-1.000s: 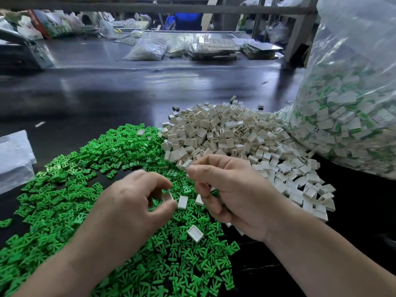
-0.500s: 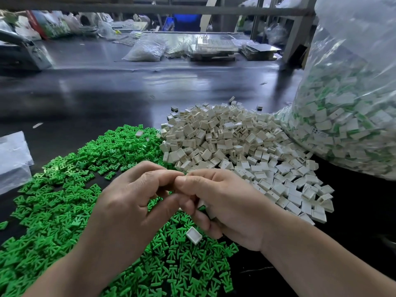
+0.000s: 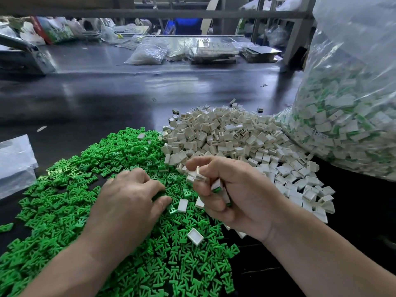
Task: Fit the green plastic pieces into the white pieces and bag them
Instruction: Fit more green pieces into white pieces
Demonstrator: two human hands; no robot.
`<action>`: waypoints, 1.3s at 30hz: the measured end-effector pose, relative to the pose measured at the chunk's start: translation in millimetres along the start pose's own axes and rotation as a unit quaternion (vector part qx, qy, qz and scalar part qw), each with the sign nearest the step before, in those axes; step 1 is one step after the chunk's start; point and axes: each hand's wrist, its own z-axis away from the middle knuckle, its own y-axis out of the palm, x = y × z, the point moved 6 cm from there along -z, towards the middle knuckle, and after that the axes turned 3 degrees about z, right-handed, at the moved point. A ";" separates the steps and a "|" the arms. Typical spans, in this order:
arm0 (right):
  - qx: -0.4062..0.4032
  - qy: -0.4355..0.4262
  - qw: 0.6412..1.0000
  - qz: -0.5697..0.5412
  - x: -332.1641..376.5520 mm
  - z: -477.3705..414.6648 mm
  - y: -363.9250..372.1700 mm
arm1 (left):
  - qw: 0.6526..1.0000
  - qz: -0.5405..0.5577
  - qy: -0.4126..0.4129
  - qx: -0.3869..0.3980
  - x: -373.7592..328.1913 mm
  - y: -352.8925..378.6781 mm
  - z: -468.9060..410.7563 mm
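A wide heap of green plastic pieces [image 3: 70, 189] covers the dark table in front of me. Behind it on the right lies a heap of white pieces [image 3: 225, 133]. My left hand [image 3: 128, 202] rests low on the green heap, its thumb and curled fingers pinching a green piece there. My right hand [image 3: 242, 194] hovers just right of it and grips several white pieces [image 3: 198, 175], one showing green in its end [image 3: 216, 187]. A big clear bag [image 3: 347, 116] of fitted white-and-green pieces stands at the right. Loose white pieces [image 3: 182, 205] lie on the green heap.
A flat clear plastic bag [image 3: 15, 159] lies at the left edge. Across the dark table [image 3: 107, 97] sit a bag of parts [image 3: 147, 52] and stacked trays [image 3: 214, 50]. A grey metal post [image 3: 297, 33] rises behind the big bag.
My hands met at the fingertips half a second ago and have parted. The left hand dropped onto the green heap; the right hand stayed up with its white pieces.
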 end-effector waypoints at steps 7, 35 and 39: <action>-0.025 0.007 0.999 -0.022 -3.2 -0.4 -3.0 | 0.996 0.075 0.004 -0.039 -1.4 -1.2 0.1; -0.033 -0.072 0.964 0.254 -1.3 2.1 1.4 | 0.659 0.733 -0.167 0.008 -3.7 6.3 6.0; -0.041 -0.110 0.940 0.320 -0.1 3.0 2.3 | 0.659 0.735 -0.160 0.014 -7.5 6.1 6.6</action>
